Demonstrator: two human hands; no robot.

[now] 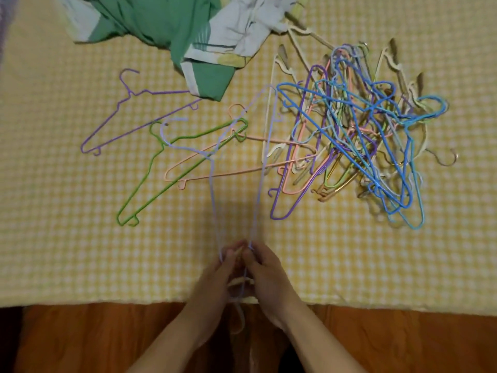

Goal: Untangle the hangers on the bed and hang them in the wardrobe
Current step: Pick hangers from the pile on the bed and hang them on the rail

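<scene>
Head view: at the near edge of the bed (pixel 67 251), covered in a yellow checked sheet, the left hand (pixel 220 273) and right hand (pixel 265 267) meet, fingers curled and pinching the near end of a pale lilac hanger (pixel 259 184) that reaches away across the sheet. A cream hanger (pixel 239 316) hangs between the wrists (how it is held cannot be told). Singly laid to the left are a purple hanger (pixel 129 122), a green hanger (pixel 161 181) and a peach hanger (pixel 231 170). The tangled pile of hangers (pixel 363 135) sits right. A green-and-white cloth (pixel 166 25) lies at the far edge. Bare sheet lies open on both sides of the hands.
</scene>
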